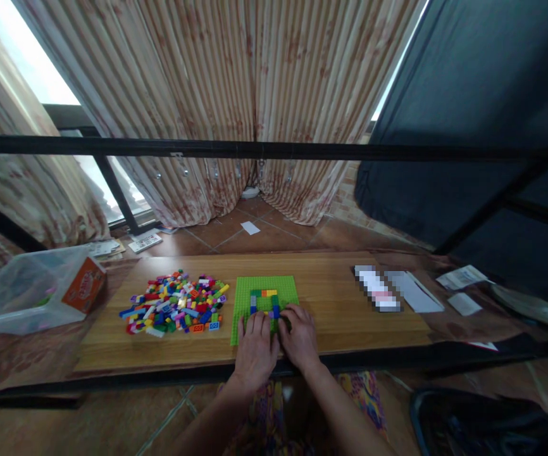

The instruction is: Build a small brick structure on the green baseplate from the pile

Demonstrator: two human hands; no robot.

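Note:
A green studded baseplate [240, 291] lies on the wooden board, with a small rectangular frame of toy building bricks [268, 293] on it. Green, yellow, orange, blue and grey bricks make up its visible sides. My left hand [256, 347] rests over the front of the plate, palm down, fingers stretched out onto the near side of the frame. At the frame's right corner, my right hand [300, 337] has its fingers bent and thumb drawn in close to the bricks. Whatever is between those fingertips is too small to make out. Both hands cover the plate's near edge.
Left of the plate, a heap of loose mixed bricks [179, 304] covers the wooden board [331, 272]. A clear plastic bin [22, 297] with an orange label stands farther left. White papers [414, 291] lie right. A black rail [302, 150] crosses beyond the board.

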